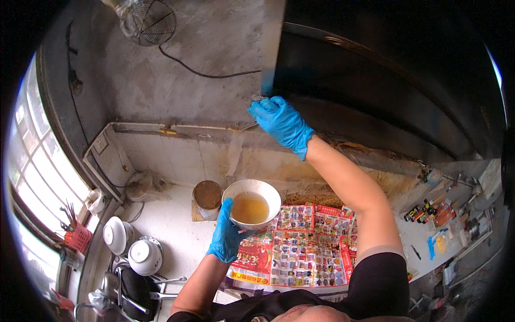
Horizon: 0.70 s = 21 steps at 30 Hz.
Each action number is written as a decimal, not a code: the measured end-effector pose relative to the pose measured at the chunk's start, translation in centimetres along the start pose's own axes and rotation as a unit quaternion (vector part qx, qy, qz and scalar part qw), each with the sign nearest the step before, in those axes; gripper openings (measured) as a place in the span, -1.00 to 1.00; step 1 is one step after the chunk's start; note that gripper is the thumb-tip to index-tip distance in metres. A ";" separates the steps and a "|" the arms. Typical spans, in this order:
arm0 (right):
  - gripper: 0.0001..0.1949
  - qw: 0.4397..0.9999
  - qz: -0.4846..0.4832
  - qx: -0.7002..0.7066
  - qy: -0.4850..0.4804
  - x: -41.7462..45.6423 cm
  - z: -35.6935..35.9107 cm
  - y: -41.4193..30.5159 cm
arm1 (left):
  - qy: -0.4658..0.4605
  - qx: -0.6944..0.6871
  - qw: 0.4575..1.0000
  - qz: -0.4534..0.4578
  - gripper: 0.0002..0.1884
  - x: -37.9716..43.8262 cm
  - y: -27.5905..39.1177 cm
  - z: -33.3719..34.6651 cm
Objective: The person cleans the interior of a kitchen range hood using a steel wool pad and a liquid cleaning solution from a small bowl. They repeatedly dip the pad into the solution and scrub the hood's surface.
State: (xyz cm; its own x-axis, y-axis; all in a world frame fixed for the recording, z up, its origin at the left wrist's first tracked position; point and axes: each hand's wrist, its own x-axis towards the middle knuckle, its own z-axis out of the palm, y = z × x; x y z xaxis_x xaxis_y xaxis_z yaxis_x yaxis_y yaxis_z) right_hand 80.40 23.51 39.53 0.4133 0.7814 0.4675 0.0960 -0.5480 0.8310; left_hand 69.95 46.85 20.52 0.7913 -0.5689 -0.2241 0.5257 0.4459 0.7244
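Observation:
In a blue disposable glove, my left hand grips a white bowl by its near left side. Cloudy yellowish-brown liquid fills its lower part. My right hand, gloved alike, is raised at the lower corner of a dark range hood. Its fingers close on a grey scouring pad, probably steel wool, of which only a little shows. The pad is at the hood's pale side edge; whether it touches cannot be told.
Printed flyers cover the counter below. A rusty-topped can stands beside the bowl. Upturned bowls and a sink with a black pan lie left. Bottles sit right. A caged fan hangs on the wall.

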 end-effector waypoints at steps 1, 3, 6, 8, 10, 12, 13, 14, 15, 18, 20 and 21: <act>-0.63 1.000 0.011 0.004 0.029 -0.1 -0.2 0.1 | 0.006 0.007 1.000 -0.004 -0.19 0.1 0.0 0.2; -0.64 0.995 0.032 0.014 0.090 0.3 -2.0 0.6 | 0.022 0.023 0.999 -0.011 -0.22 0.3 0.0 0.9; -0.67 0.978 0.066 -0.008 0.198 1.5 -5.9 4.0 | -0.004 0.019 1.000 0.010 -0.21 0.4 -0.2 0.5; -0.68 0.980 0.065 -0.031 0.186 -0.4 -6.1 6.1 | -0.021 -0.006 1.000 0.002 -0.23 0.1 0.0 2.4; -0.67 0.983 0.087 0.018 0.161 -2.8 -6.3 7.4 | -0.005 0.028 1.000 0.004 -0.24 -0.9 0.7 3.9; -0.59 0.984 0.123 -0.091 0.092 -6.6 -7.8 7.7 | -0.009 0.041 0.999 0.012 -0.24 -0.9 0.6 3.9; -0.56 0.982 0.154 -0.097 0.052 -8.8 -8.6 8.6 | -0.007 0.037 0.999 0.004 -0.24 -1.1 0.3 4.0; -0.54 0.972 0.186 -0.138 0.023 -10.8 -9.7 9.4 | -0.004 0.034 0.999 0.001 -0.24 -1.3 0.4 4.1; -0.53 0.960 0.218 -0.178 -0.009 -11.7 -11.0 9.7 | -0.001 0.031 1.000 -0.005 -0.24 -1.4 0.2 4.2; -0.56 0.967 0.205 -0.149 0.039 -10.7 -11.8 10.0 | 0.012 0.040 0.999 -0.017 -0.25 -0.8 -0.2 4.0; -0.53 0.978 0.181 -0.036 0.096 -6.9 -10.2 9.6 | -0.011 0.041 0.999 -0.015 -0.25 -0.9 -0.3 4.1; -0.54 0.986 0.122 -0.046 0.107 -4.3 -9.7 9.1 | -0.035 0.029 0.999 -0.014 -0.25 -0.5 -0.6 3.6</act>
State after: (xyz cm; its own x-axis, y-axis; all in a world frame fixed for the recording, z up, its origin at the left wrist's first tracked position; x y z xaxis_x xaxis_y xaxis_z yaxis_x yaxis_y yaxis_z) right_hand 70.69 18.07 48.06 0.2124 0.6798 0.7020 -0.0697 -0.7060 0.7048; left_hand 68.12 44.41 22.60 0.7515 -0.6287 -0.1998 0.5266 0.3893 0.7558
